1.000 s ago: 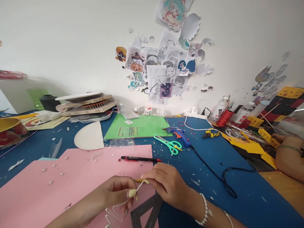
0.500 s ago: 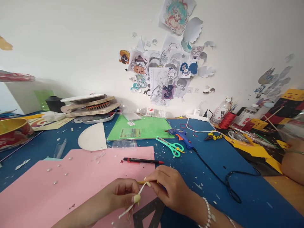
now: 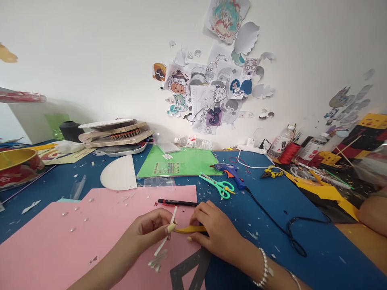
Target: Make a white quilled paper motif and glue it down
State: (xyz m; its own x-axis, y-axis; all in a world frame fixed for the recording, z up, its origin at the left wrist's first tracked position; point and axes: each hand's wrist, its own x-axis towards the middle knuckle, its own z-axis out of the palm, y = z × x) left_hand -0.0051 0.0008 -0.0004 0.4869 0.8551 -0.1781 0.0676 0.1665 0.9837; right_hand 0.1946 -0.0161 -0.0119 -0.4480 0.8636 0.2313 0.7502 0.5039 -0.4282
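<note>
My left hand (image 3: 148, 230) pinches a thin white backing strip (image 3: 165, 239) that runs up past the fingertips and dangles down in folds. My right hand (image 3: 216, 231) holds a narrow yellow strip (image 3: 186, 229) by its right end. The two strips meet between my hands, just above a large pink paper sheet (image 3: 75, 237). A black and red pen (image 3: 177, 202) lies on the pink sheet just beyond my fingers. A grey triangular ruler (image 3: 189, 272) lies under my right wrist.
On the blue table (image 3: 302, 257) lie green scissors (image 3: 218, 185), a blue glue gun (image 3: 231, 173) with a black cord (image 3: 284, 227), a green sheet (image 3: 181, 163), a white half-circle (image 3: 118, 176). Another person's arm (image 3: 373, 213) rests at the right edge. Bottles and clutter line the wall.
My hands moved slightly up over the pink sheet. The white strip has been pulled further from the yellow strip and now points upward; more of the yellow strip shows.
</note>
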